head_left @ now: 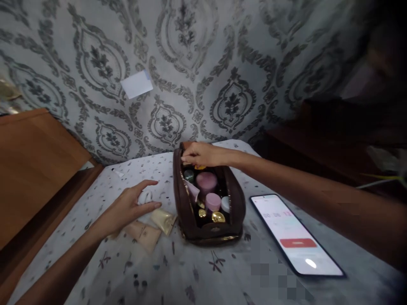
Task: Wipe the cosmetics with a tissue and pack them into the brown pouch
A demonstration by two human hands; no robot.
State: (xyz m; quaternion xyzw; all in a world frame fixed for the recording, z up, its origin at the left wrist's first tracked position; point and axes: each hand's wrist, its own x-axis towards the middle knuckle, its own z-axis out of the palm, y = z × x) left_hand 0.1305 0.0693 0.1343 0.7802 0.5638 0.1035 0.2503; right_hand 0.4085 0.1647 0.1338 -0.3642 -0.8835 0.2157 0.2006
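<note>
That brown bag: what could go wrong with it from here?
The right hand is at the far end of the open bag, so it might tip the closely packed jars, such as the large pink one. Lifting things out over the right side, it could perhaps drop one on the phone lying there.

Single head-worn view: facing forward, down; near bag, patterned wall beyond.

"That pale grey wall, all dark leafy medallions!"

"With a white rectangular paper against it, yes."

"And either side?"

"An orange-brown wooden panel on the left, dark reddish-brown wooden furniture on the right, where the light sinks to near-black."
</note>
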